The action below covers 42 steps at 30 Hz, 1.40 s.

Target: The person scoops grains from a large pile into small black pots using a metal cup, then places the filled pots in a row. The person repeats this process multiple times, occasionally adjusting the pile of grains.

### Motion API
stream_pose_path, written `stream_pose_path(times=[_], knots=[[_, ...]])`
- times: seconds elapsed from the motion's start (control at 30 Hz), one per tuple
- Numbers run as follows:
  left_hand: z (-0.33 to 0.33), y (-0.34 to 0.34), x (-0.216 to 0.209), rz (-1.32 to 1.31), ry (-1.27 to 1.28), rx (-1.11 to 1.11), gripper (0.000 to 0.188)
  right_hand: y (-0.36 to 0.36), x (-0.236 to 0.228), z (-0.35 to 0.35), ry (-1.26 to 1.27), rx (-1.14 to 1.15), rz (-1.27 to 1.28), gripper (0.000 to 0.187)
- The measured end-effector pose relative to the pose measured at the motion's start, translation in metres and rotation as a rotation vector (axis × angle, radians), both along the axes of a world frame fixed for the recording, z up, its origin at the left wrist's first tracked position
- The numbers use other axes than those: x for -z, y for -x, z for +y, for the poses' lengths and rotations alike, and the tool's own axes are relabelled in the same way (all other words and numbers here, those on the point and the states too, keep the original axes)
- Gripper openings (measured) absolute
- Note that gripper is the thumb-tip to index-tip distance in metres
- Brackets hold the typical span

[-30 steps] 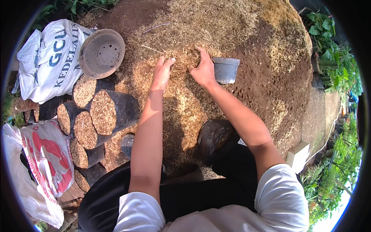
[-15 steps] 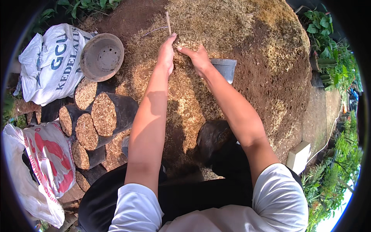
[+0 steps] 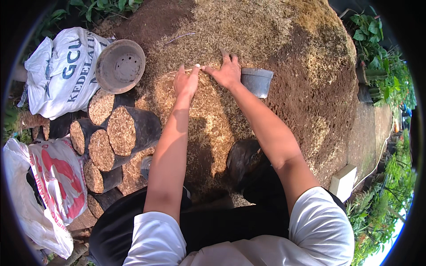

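My left hand is closed on a thin pale stick, which lies nearly level across its thumb and fingertips, low over the soil. My right hand is beside it, fingers apart and palm down. Its thumb tip comes close to the left thumb; whether they touch, I cannot tell. Under both hands spreads a heap of brown soil mixed with straw-coloured husks. A small grey plastic pot lies tipped on the heap, just right of my right hand.
On the left, a round grey pot with drain holes leans by a white sack. Below are several black grow bags filled with husks and a red-and-white sack. Another black bag stands near my legs. A pale block sits at right.
Both hands have come down a little toward me. The stick has swung from upright to nearly level, and my right hand's fingers have spread.
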<state>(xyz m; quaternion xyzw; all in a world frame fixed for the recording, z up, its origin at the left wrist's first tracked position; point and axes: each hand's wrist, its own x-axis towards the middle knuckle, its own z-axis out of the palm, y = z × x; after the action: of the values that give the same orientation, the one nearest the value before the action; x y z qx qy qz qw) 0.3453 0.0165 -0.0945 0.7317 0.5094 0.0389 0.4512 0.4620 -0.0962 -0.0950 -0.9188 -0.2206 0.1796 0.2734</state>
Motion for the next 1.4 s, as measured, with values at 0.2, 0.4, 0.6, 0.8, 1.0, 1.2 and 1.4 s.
stream_pose_path(times=[0.2, 0.4, 0.6, 0.8, 1.0, 1.2, 1.4], knots=[[0.017, -0.015, 0.009, -0.475, 0.451, -0.099, 0.093, -0.007, 0.011, 0.014, -0.27, 0.027, 0.493, 0.131], [0.011, -0.01, 0.003, -0.717, 0.663, -0.072, 0.082, -0.003, 0.002, -0.007, -0.567, -0.03, 0.65, 0.118], [0.019, 0.017, -0.013, -0.283, 0.268, 0.127, 0.054, -0.017, -0.036, -0.043, -0.086, -0.307, 0.289, 0.099], [-0.007, 0.041, 0.009, 0.203, 0.159, 0.088, 0.073, 0.023, -0.007, -0.033, 0.211, -0.185, 0.274, 0.104], [-0.008, 0.04, 0.042, -0.233, 0.607, 0.01, 0.08, 0.025, 0.007, -0.029, -0.12, 0.073, 0.704, 0.115], [-0.016, 0.032, 0.057, -0.278, 0.838, -0.14, 0.082, 0.011, -0.004, -0.054, -0.037, 0.034, 1.033, 0.119], [0.007, 0.024, 0.011, -0.099, 0.05, 0.215, 0.053, -0.019, -0.019, -0.037, -0.142, -0.228, 0.314, 0.071]])
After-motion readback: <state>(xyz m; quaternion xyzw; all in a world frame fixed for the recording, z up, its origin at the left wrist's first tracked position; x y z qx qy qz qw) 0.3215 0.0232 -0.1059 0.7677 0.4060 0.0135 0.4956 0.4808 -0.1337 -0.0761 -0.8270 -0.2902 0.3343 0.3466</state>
